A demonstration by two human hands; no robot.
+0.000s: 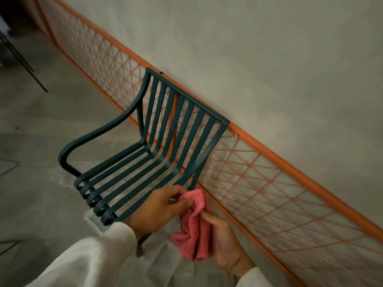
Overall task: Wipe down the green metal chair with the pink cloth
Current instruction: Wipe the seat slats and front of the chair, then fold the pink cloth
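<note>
Found pink cloth (193,222) bunched just beside the near seat corner of green metal chair (163,162), top fold pinched by left grip (157,210), lower bunch clamped in right grip (221,239). Noted chair upright on concrete floor (41,121), slatted back close against orange lattice fence (259,189) along pale wall (248,59); white sleeves (93,255) on both arms.

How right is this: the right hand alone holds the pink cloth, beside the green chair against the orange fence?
Not alone: the head view shows the left hand and the right hand both holding the cloth, beside the chair against the fence.
</note>
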